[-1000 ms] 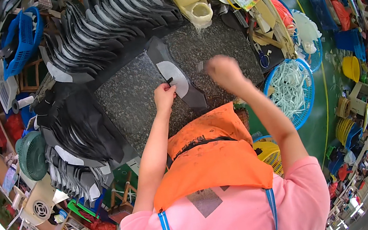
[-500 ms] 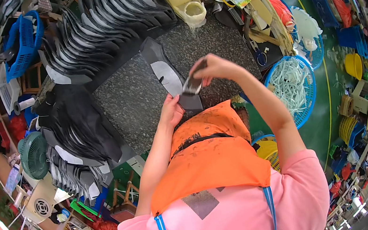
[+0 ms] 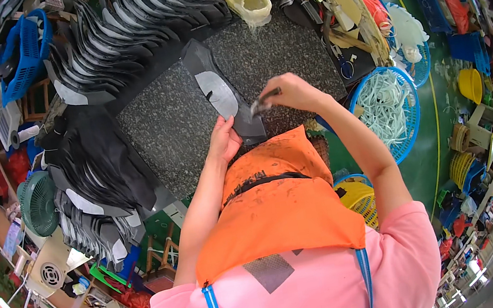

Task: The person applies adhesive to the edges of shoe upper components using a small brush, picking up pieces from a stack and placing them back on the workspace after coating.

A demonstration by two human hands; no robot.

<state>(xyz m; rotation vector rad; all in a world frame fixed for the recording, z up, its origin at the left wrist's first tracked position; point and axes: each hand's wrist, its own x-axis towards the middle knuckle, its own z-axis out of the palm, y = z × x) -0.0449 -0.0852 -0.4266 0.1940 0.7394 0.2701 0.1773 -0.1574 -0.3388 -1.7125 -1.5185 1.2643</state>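
A long dark grey cut piece (image 3: 240,101) with a pale grey patch (image 3: 217,92) lies on the speckled stone slab (image 3: 159,125). My left hand (image 3: 223,139) pinches its near left edge, thumb and fingertips beside the pale patch. In my right hand (image 3: 293,93) is a flat brush (image 3: 257,108), gripped by its dark handle. The brush end is over the right edge of the piece, close to my left fingertips. Whether the bristles touch the piece, I cannot tell.
Rows of similar pieces (image 3: 121,42) stand behind the slab, and a dark stack (image 3: 100,156) lies at left. A pale yellow container with a round cup (image 3: 255,7) stands behind. Scissors (image 3: 345,68) lie at right, near a blue basket of pale strips (image 3: 383,109).
The brush has turned from broadside to nearly edge-on, and my right hand has shifted slightly rightward. My left hand keeps its hold on the piece. The whole view has shifted a little.
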